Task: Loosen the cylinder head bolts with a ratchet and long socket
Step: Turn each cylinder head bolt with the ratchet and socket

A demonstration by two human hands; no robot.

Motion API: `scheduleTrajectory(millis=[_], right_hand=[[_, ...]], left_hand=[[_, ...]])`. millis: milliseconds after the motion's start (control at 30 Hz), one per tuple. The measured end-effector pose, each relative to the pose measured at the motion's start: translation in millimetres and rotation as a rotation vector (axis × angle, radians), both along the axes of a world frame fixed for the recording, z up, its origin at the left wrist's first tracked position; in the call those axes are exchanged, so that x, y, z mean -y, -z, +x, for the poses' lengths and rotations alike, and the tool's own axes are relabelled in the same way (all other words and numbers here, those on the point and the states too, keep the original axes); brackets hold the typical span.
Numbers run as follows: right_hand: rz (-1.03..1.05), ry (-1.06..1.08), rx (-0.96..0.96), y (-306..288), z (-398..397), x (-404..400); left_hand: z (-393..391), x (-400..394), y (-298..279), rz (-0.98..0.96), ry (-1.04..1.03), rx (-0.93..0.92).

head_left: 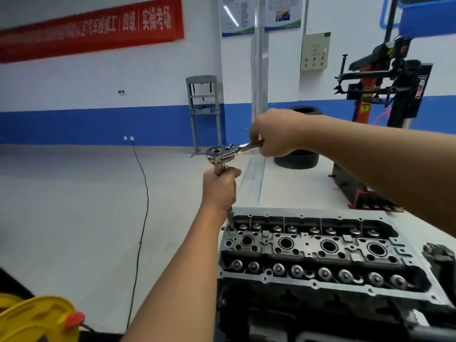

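Long socket (220, 169) stands near vertical, long axis tilted slightly so the top leans left of the foot. Its lower end drops into the far-left corner of the cylinder head (318, 253), at the end of the rear valve row; the bolt itself is hidden down the hole. Ratchet (223, 154) sits on top of the socket, head at the left, handle running roughly level to the right and slightly away from the camera.

Left hand (220, 187) is wrapped round the socket's shank below the ratchet head, fingers curled tight together, thumb up against the shaft. Right hand (274, 137) grips the ratchet handle at its far end, fingers curled under and closed round it; most of the handle is hidden in the fist.

Cylinder head lies lengthwise left to right, 4 spark plug wells down the middle, a valve row on each side.

Around: tyre (297, 157) on the floor just behind the right hand, tyre changer (385, 95) at right, grey press frame (203, 112) against the blue-and-white wall, black cable (144, 193) trailing across the floor at left, yellow reel (37, 319) bottom left. Right forearm crosses above the head's right end.
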State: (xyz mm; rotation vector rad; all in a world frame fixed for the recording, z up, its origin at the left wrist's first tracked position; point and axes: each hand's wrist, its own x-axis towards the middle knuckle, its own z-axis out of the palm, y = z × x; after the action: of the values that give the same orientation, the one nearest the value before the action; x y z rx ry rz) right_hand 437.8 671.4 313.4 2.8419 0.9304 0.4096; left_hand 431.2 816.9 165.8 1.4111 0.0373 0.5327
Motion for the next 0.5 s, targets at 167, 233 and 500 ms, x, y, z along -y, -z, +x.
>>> scheduleTrajectory(millis=[167,233,500], right_hand=[[0.245,-0.216,-0.192,24.7,-23.8,-24.6],[0.220,-0.235,-0.125,23.9,-26.3,-30.2],[0.159,-0.247,-0.050,26.7,-26.8,-32.5]], left_hand=[[-1.2,0.9,-3.2,-0.008,-0.040,0.005],[-4.0,0.8,-3.1,0.010,-0.036,-0.007],[-29.0,-28.6,20.3,0.403,0.001,0.045]])
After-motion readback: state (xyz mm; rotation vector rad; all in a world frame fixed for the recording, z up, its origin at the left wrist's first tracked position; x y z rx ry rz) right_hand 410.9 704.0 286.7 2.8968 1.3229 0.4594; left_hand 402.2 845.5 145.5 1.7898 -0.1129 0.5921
